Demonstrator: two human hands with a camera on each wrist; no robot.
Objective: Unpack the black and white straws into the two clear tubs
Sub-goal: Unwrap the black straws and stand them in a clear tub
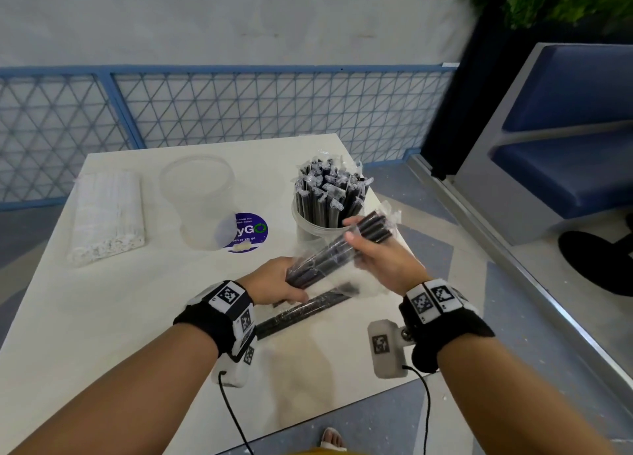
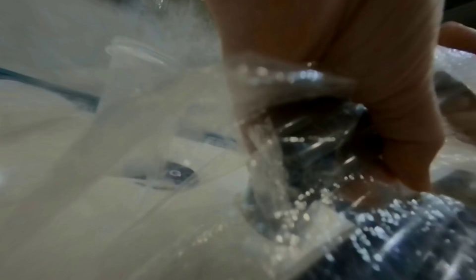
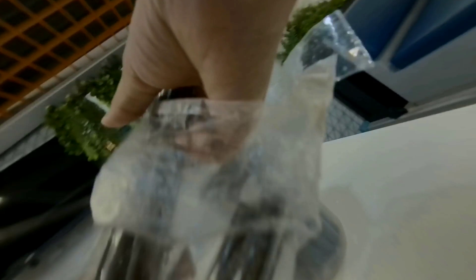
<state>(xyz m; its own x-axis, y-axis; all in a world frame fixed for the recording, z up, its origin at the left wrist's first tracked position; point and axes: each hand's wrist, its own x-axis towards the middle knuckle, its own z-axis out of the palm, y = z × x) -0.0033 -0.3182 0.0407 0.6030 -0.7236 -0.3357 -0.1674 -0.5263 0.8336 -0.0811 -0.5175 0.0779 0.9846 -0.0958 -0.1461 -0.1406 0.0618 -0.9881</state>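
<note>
Both hands hold a bundle of black straws [image 1: 337, 250] in a crinkled clear bag above the white table [image 1: 102, 317]. My left hand [image 1: 274, 283] grips the bundle's near end [image 2: 322, 138]. My right hand [image 1: 373, 249] grips its far end through the plastic [image 3: 195, 142]. Behind it stands a clear tub [image 1: 322, 228] packed with upright wrapped black straws [image 1: 329, 190]. An empty clear tub [image 1: 202, 201] stands at the table's middle. A pack of white straws [image 1: 109, 211] lies at the left. A few black straws [image 1: 301, 310] lie on the table under my hands.
A purple round sticker [image 1: 250, 232] marks the table beside the empty tub. A blue mesh fence [image 1: 239, 108] runs behind the table. A blue bench [image 1: 568, 166] and a dark planter [image 1: 455, 112] stand at the right. The table's right edge is close to my right wrist.
</note>
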